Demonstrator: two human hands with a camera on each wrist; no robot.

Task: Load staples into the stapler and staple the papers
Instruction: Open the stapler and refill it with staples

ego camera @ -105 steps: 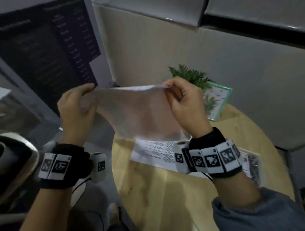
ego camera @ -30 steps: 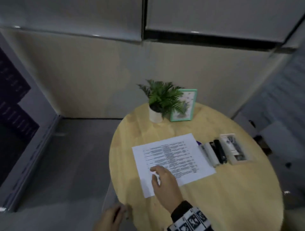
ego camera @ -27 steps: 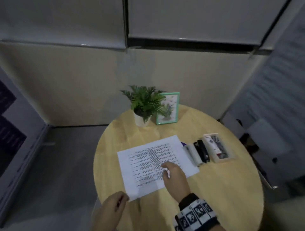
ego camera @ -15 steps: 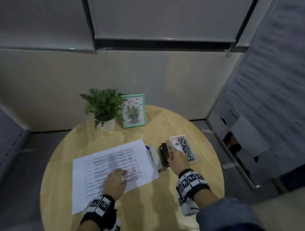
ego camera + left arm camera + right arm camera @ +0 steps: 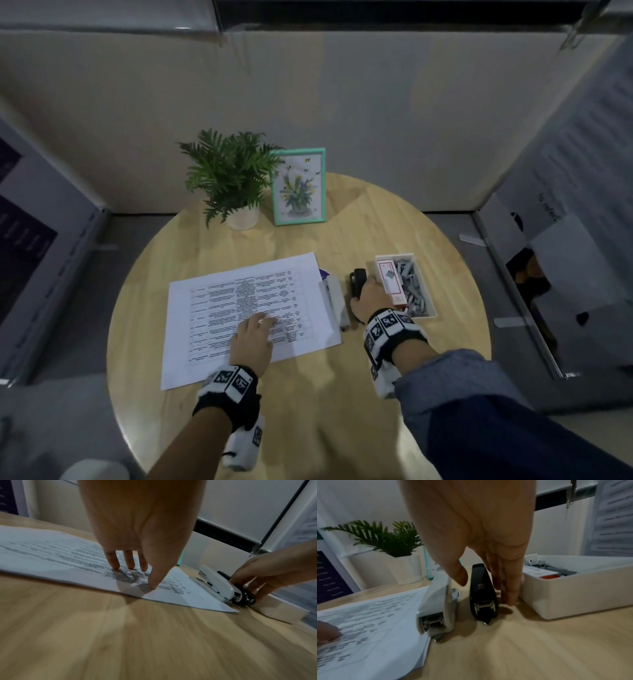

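Black stapler [image 5: 483,595] lies between white stapler [image 5: 436,608] and staple box [image 5: 573,595], right of papers [image 5: 239,301] | right hand [image 5: 471,527] straddles it, thumb clear, nothing gripped | left hand [image 5: 253,339] fingers straight, pinning papers | risk: tight gap, I may clip the white stapler or shove the staple box as I close | round wooden desk [image 5: 308,428], potted fern [image 5: 229,174], beige partition [image 5: 308,102].

round wooden table [image 5: 308,428] bears papers [image 5: 219,308], white stapler [image 5: 337,301], black stapler [image 5: 358,279], staple box [image 5: 430,301], potted plant [image 5: 229,171], picture frame [image 5: 298,186].

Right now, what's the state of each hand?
Left hand: open, pressing flat on the papers.
Right hand: straddles the black stapler; grip cannot be told.
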